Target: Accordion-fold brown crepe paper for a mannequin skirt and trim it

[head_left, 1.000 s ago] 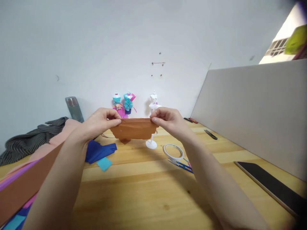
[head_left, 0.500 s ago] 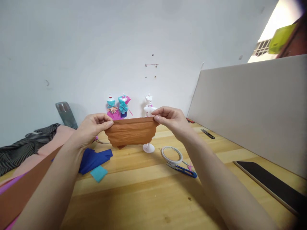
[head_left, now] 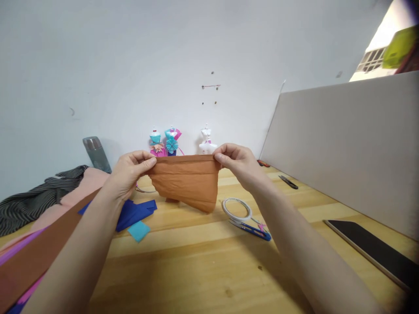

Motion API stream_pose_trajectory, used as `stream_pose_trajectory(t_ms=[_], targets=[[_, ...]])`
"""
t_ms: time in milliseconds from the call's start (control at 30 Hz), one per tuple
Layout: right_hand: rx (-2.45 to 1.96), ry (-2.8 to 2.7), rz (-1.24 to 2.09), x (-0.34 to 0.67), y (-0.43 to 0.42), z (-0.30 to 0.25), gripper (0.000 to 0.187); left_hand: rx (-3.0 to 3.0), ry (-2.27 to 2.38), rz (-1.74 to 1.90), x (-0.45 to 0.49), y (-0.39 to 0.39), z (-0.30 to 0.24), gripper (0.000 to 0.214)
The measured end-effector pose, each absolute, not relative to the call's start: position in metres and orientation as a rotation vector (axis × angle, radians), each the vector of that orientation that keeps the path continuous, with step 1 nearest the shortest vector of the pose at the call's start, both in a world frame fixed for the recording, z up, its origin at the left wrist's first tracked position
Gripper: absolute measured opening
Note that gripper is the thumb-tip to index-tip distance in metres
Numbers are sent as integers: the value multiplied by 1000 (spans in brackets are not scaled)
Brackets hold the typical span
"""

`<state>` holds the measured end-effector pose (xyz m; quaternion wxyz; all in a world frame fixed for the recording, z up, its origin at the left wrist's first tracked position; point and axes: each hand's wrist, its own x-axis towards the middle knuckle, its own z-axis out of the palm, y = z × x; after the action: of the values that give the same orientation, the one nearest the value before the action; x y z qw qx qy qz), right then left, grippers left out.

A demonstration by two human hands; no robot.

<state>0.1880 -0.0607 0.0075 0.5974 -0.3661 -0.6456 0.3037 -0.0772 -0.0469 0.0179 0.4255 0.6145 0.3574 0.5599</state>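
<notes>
A piece of brown crepe paper (head_left: 186, 179) hangs stretched between my hands, its top edge straight and folded over. My left hand (head_left: 132, 171) pinches the upper left corner between thumb and fingers. At the upper right corner, my right hand (head_left: 238, 163) pinches the same piece. Behind it stands a white mini mannequin (head_left: 207, 138), its lower part hidden by the brown piece. Two dressed mannequins stand to its left, one in turquoise and pink (head_left: 156, 141), the other with a turquoise rosette (head_left: 172, 145).
Blue crepe paper (head_left: 137, 213) and a turquoise square (head_left: 139, 231) lie left. A roll of white tape (head_left: 236, 209) and blue thread snips (head_left: 251, 230) lie right, with black snips (head_left: 288, 182) and a phone (head_left: 369, 250) beyond. A bottle (head_left: 96, 153) stands back left beside striped cloth (head_left: 49, 194).
The brown piece has risen slightly and its lower part hangs further down on the right, now covering the mannequin's base. The view has shifted a little to the left.
</notes>
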Motion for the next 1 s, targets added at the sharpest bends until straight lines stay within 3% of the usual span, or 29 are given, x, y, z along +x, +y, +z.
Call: stream_pose_trajectory(t_ms=[1000], targets=[[-717,-1205,906,189,-51,-1,21,1572,863,1521,-66,-46,7,21]])
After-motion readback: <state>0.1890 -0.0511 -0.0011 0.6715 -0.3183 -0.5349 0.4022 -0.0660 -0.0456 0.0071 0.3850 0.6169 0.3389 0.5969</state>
